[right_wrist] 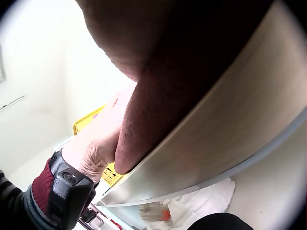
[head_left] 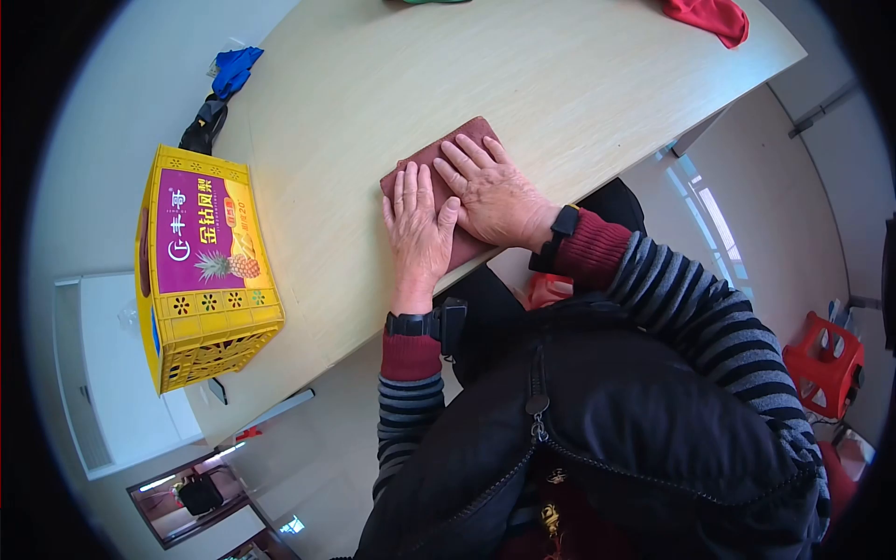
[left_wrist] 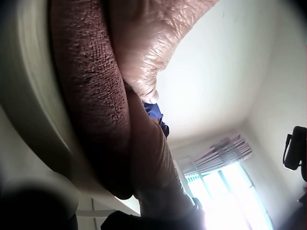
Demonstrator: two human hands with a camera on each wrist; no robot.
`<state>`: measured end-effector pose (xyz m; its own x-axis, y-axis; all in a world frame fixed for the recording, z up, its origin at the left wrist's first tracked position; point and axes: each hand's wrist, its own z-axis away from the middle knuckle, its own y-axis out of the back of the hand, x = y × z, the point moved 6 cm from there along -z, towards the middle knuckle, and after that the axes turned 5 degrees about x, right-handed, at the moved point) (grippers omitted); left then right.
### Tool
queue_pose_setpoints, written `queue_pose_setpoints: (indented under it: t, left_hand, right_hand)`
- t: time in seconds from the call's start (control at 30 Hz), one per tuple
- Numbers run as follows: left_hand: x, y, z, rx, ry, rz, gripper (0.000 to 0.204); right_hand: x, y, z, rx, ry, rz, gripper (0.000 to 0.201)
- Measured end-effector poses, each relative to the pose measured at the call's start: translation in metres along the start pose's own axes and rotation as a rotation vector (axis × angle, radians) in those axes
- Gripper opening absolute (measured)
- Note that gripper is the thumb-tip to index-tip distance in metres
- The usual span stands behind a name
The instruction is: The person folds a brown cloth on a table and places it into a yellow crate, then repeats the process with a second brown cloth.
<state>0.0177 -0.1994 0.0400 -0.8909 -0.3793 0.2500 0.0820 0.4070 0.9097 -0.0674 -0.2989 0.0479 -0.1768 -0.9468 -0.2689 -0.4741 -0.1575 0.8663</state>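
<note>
A folded reddish-brown cloth (head_left: 431, 157) lies on the pale table near its front edge. My left hand (head_left: 417, 229) rests flat on its left part, fingers straight. Across the right part lies my right hand (head_left: 499, 198), fingers extended and slightly spread, its thumb side close to the left thumb. In the left wrist view the thick rounded edge of the cloth (left_wrist: 91, 72) shows beside my left hand (left_wrist: 148, 43). The right wrist view shows the cloth (right_wrist: 139, 124) on the table, with my left hand (right_wrist: 96, 143) beyond it. The palms' undersides are hidden.
A yellow crate (head_left: 219, 317) with a pineapple label stands at the left of the table (head_left: 327, 93). Behind it are a black item (head_left: 203, 126) and a blue cloth (head_left: 235, 70). A red cloth (head_left: 714, 19) lies at the far right. A red stool (head_left: 821, 364) stands on the floor.
</note>
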Motion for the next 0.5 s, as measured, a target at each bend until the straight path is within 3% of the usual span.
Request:
queue_pose_setpoints:
  t: [0.5]
  left_hand:
    - [0.015, 0.012, 0.024, 0.021, 0.046, 0.015, 0.081]
  right_hand:
    - [-0.006, 0.001, 0.006, -0.064, 0.095, 0.021, 0.061]
